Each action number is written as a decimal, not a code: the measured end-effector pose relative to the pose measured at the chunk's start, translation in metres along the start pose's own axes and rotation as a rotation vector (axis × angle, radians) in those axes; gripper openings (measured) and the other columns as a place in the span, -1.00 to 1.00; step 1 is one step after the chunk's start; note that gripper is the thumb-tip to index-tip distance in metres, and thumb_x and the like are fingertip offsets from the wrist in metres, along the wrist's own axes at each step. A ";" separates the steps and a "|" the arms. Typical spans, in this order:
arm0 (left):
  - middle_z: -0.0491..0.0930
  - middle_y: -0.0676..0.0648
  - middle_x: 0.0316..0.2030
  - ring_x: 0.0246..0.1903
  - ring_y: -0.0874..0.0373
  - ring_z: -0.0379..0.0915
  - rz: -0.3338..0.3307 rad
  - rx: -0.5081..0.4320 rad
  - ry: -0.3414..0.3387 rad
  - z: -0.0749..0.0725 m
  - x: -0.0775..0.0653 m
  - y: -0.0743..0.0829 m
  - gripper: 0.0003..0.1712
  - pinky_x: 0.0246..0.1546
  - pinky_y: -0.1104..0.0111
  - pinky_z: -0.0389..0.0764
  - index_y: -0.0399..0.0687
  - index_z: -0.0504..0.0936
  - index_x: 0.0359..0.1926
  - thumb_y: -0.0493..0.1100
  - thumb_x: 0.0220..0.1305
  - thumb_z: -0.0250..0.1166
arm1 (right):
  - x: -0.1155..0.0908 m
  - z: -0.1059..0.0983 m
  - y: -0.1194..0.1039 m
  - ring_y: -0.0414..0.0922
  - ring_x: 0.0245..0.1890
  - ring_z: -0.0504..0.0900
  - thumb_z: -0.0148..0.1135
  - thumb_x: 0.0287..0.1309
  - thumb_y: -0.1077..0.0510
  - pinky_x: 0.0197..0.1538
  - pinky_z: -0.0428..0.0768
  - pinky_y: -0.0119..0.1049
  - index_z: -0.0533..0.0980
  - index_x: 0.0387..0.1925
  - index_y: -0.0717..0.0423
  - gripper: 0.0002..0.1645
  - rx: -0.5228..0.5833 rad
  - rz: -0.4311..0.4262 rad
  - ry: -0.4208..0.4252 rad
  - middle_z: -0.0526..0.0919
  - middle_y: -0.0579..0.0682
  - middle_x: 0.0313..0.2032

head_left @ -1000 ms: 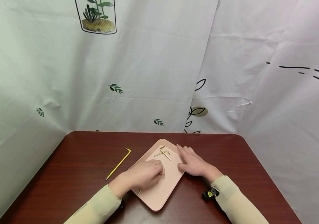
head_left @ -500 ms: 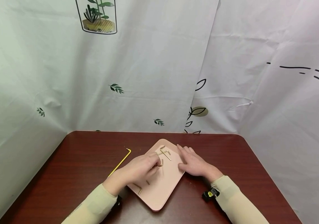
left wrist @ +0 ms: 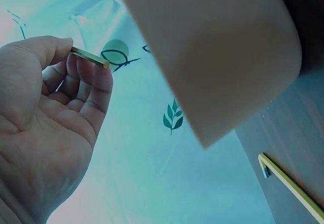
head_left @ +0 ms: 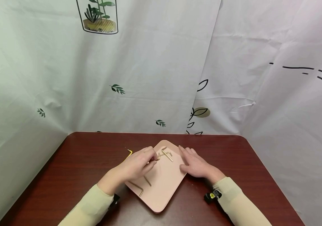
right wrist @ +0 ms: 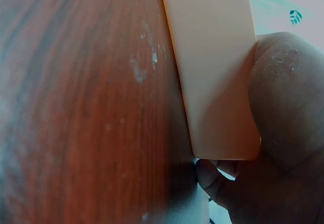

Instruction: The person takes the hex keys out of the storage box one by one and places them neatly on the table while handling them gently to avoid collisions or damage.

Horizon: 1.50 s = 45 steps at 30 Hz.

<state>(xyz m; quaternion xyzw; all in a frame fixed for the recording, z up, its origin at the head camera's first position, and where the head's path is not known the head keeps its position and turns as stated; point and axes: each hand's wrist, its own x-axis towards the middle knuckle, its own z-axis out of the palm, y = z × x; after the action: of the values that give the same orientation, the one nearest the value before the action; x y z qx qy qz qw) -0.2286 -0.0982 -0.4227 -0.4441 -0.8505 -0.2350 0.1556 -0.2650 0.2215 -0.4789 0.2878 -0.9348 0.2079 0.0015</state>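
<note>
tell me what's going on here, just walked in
Someone is working at a dark table. Their left hand pinches a brass-coloured bent rod over the pink tray, while the right hand rests on the tray's right edge. Two crossed rods lie near the tray's far end, and two more rods show closer to the person. A yellow bent rod lies on the table outside the tray.

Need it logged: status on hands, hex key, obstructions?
Left hand pinches gold hex key. Right hand on corner of tray. Possible snag: two crossed keys in tray.
</note>
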 end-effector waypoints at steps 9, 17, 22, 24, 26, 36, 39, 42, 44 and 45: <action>0.50 0.15 -0.21 -0.20 0.29 0.45 -0.049 -0.063 0.013 -0.011 -0.002 -0.003 -0.85 -0.17 0.37 0.57 0.00 0.58 -0.10 -0.34 0.51 0.34 | 0.000 -0.001 0.001 0.05 0.11 0.38 0.27 0.28 0.03 0.22 0.48 0.02 0.14 0.71 0.36 0.08 0.001 -0.002 -0.003 0.49 0.09 0.10; 0.53 0.15 -0.19 -0.24 0.25 0.49 -0.072 -0.083 0.061 -0.019 -0.009 -0.011 -0.82 -0.20 0.36 0.59 -0.02 0.59 -0.10 -0.39 0.49 0.35 | 0.000 -0.001 0.000 0.05 0.12 0.38 0.28 0.29 0.03 0.23 0.48 0.03 0.14 0.71 0.35 0.08 0.002 0.002 -0.006 0.49 0.10 0.11; 0.51 0.13 -0.21 -0.26 0.18 0.51 -0.080 -0.088 0.077 -0.025 -0.012 -0.017 -0.81 -0.21 0.36 0.58 -0.04 0.57 -0.12 -0.41 0.47 0.36 | 0.000 -0.001 0.000 0.05 0.13 0.39 0.28 0.28 0.03 0.23 0.48 0.02 0.14 0.71 0.35 0.08 0.006 0.005 -0.007 0.49 0.10 0.12; 0.51 0.14 -0.21 -0.25 0.18 0.50 -0.092 -0.088 0.078 -0.027 -0.013 -0.018 -0.80 -0.22 0.35 0.57 -0.03 0.57 -0.13 -0.41 0.48 0.36 | 0.000 -0.001 0.000 0.05 0.13 0.39 0.28 0.28 0.03 0.23 0.48 0.02 0.14 0.71 0.34 0.08 0.007 0.007 -0.007 0.50 0.10 0.13; 0.51 0.15 -0.21 -0.25 0.20 0.49 -0.104 -0.084 0.079 -0.029 -0.015 -0.020 -0.81 -0.21 0.34 0.57 -0.02 0.58 -0.13 -0.39 0.49 0.37 | 0.000 -0.001 0.000 0.05 0.14 0.39 0.28 0.28 0.03 0.24 0.48 0.02 0.15 0.71 0.34 0.08 0.010 0.007 -0.008 0.50 0.11 0.14; 0.52 0.14 -0.24 -0.28 0.18 0.49 -0.128 -0.052 0.116 -0.034 -0.024 -0.034 -0.79 -0.25 0.34 0.56 -0.03 0.59 -0.14 -0.42 0.45 0.39 | 0.000 -0.001 -0.001 0.04 0.13 0.39 0.28 0.28 0.03 0.23 0.49 0.02 0.14 0.71 0.33 0.08 0.014 0.013 -0.008 0.49 0.09 0.13; 0.52 0.13 -0.24 -0.29 0.20 0.48 -0.135 -0.054 0.126 -0.037 -0.027 -0.039 -0.79 -0.26 0.33 0.56 -0.05 0.60 -0.14 -0.43 0.45 0.39 | 0.000 -0.001 0.000 0.03 0.12 0.39 0.28 0.27 0.03 0.23 0.49 0.01 0.15 0.71 0.33 0.08 0.012 0.011 -0.004 0.50 0.08 0.13; 0.52 0.13 -0.22 -0.28 0.27 0.44 -0.154 -0.056 0.124 -0.040 -0.031 -0.042 -0.80 -0.26 0.33 0.56 -0.04 0.60 -0.13 -0.42 0.46 0.39 | 0.000 0.000 0.000 0.04 0.13 0.39 0.29 0.28 0.03 0.24 0.49 0.02 0.15 0.71 0.33 0.08 0.008 0.006 -0.001 0.50 0.09 0.13; 0.52 0.14 -0.21 -0.27 0.29 0.43 -0.170 -0.057 0.121 -0.043 -0.033 -0.045 -0.80 -0.25 0.33 0.56 -0.04 0.60 -0.13 -0.41 0.46 0.38 | -0.001 0.000 0.000 0.05 0.13 0.39 0.29 0.28 0.03 0.25 0.49 0.03 0.15 0.71 0.34 0.08 0.006 0.003 0.000 0.50 0.10 0.13; 0.51 0.14 -0.21 -0.26 0.29 0.43 -0.179 -0.053 0.118 -0.044 -0.034 -0.046 -0.81 -0.25 0.33 0.56 -0.04 0.60 -0.12 -0.41 0.47 0.39 | -0.001 0.000 0.000 0.06 0.14 0.39 0.29 0.28 0.03 0.25 0.49 0.03 0.15 0.71 0.34 0.08 0.007 0.002 0.000 0.50 0.10 0.13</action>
<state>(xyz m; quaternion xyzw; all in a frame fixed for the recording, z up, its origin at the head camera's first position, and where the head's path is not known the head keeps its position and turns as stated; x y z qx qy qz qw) -0.2454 -0.1682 -0.4142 -0.3556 -0.8696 -0.2961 0.1721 -0.2647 0.2221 -0.4791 0.2870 -0.9343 0.2113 0.0005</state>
